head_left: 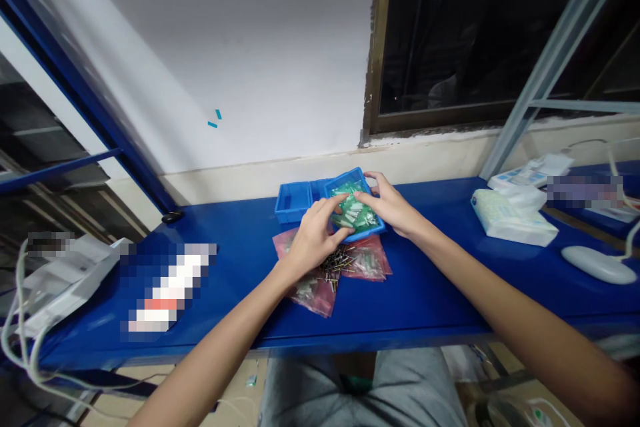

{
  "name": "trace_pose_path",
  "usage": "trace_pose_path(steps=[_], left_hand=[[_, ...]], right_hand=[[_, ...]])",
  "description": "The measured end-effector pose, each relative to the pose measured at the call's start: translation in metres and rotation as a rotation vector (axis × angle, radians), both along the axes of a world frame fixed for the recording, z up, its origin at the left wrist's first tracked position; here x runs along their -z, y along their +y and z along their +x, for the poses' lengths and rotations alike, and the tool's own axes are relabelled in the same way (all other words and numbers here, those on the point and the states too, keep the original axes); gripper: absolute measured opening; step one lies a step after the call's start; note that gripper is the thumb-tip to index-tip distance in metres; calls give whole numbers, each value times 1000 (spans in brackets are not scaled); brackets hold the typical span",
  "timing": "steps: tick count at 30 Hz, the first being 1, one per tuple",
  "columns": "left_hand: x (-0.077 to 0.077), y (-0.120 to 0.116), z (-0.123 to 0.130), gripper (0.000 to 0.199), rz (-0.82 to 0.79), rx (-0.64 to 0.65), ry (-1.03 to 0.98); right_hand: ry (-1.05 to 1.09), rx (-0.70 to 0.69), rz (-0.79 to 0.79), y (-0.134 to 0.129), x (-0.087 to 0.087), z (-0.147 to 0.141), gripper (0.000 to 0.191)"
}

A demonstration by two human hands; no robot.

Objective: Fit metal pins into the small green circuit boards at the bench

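A small blue plastic bin [381, 221], tilted, holds a green-tinted clear bag [356, 212] of small pale and metallic parts. My left hand [316, 233] curls over the bin's left side, with its thumb at the near corner and its fingertips over the bag. On the far right side my right hand [393, 205] grips the bin, thumb over the top and fingers outside the wall. Just below lie a loose pile of small screw-like pieces [336, 263] and pinkish plastic bags [324, 300] with small parts inside. My left hand partly hides the pile.
Another blue bin [294, 200] stands behind, on the blue table [425, 280]. At right are a tissue pack [515, 220] and a white oval device [597, 265] with a cable. White cables [25, 340] hang at left. A wall and window frame close the back.
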State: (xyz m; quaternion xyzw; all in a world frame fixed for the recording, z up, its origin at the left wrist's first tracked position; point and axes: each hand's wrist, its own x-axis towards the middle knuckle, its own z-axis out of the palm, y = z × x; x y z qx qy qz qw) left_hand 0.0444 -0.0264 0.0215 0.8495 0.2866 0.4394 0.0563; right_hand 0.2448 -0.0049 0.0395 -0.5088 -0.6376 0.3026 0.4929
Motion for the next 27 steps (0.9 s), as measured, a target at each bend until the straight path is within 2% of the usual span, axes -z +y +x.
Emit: trace_pose_path(steps=[5, 10, 13, 17, 19, 22, 25, 27], left_hand=[[1, -1, -3, 29, 91, 25, 75], [2, -6, -5, 18, 131, -22, 74], [-3, -6, -7, 11, 75, -92, -46], [-19, 2, -20, 28, -108, -192, -229], [-26, 9, -33, 30, -241, -164, -142], [-24, 21, -52, 30, -403, -30, 163], [-16, 24, -57, 41, -297, -121, 356], [-13, 20, -50, 58, -160, -211, 354]], right_hand=[[-19, -2, 26, -1, 3, -2, 57], [10, -27, -8, 2, 4, -1, 59], [36, -47, -18, 2, 2, 0, 60], [70, -60, -54, 1, -2, 4, 63], [69, -74, -62, 2, -5, 8, 63], [5, -78, -22, 2, -9, 15, 60], [-116, -22, 34, 1, -12, 20, 58], [-190, 16, 54, 0, -14, 21, 59]])
